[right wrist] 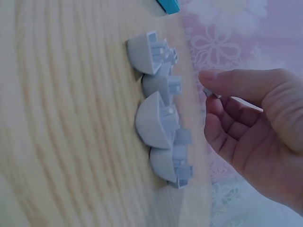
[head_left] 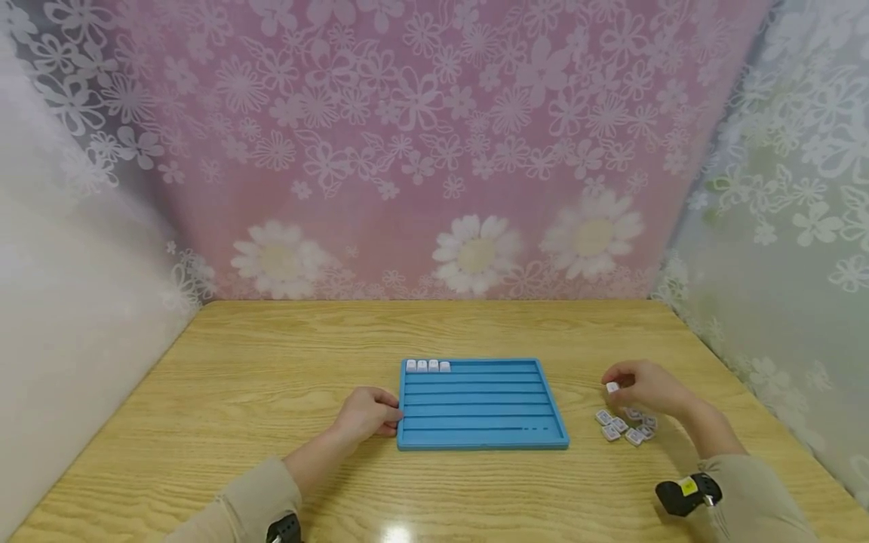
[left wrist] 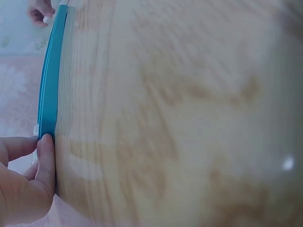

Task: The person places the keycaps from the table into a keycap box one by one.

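Observation:
A blue tray [head_left: 475, 400] with long ridged rows lies on the table, and several white keycaps [head_left: 428, 366] stand side by side at the left of its far row. My left hand [head_left: 369, 413] grips the tray's left edge, thumb and fingers at its side wall [left wrist: 51, 80]. To the right of the tray, my right hand [head_left: 645, 386] pinches one white keycap [head_left: 612, 387] between thumb and fingertips; in the right wrist view that keycap [right wrist: 211, 93] is mostly hidden by the fingers. Below this hand lie several loose keycaps [head_left: 611, 432], hollow undersides and stems showing.
The wood-grain table [head_left: 305, 339] carries the tray and the loose keycaps. A pink flowered cloth [head_left: 421, 151] hangs behind its far edge, with pale curtains at left and right [head_left: 808, 226]. A dark device [head_left: 686, 494] is strapped at the right wrist.

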The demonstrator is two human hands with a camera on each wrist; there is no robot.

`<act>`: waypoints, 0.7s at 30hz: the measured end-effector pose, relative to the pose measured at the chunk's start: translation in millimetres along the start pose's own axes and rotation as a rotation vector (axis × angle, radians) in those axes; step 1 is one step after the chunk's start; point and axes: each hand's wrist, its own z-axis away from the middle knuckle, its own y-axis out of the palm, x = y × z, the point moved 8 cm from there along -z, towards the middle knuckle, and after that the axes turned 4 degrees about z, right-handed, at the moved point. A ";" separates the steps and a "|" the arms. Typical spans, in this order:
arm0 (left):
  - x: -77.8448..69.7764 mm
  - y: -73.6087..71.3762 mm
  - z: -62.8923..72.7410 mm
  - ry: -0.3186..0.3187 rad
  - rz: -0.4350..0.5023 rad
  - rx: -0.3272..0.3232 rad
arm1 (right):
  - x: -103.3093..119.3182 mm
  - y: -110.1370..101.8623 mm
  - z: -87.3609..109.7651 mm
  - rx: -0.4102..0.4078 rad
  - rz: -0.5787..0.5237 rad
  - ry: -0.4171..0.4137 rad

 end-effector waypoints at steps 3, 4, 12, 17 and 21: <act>1.0 0.3 -1.0 -0.004 -0.001 0.003 | 3.7 -1.6 -2.4 -0.004 -0.032 -0.007; 1.1 0.2 -1.2 -0.004 -0.001 0.002 | 5.2 -2.2 -3.6 -0.004 -0.039 -0.013; 0.3 -0.1 -0.9 0.008 0.001 0.005 | 20.3 -3.0 -13.1 -0.012 -0.071 -0.043; 0.5 0.0 -0.7 0.004 0.004 0.003 | 34.1 0.1 -21.9 -0.005 -0.092 -0.059; -0.9 0.0 0.1 0.004 0.006 -0.004 | 47.7 4.0 -31.4 -0.003 -0.085 -0.075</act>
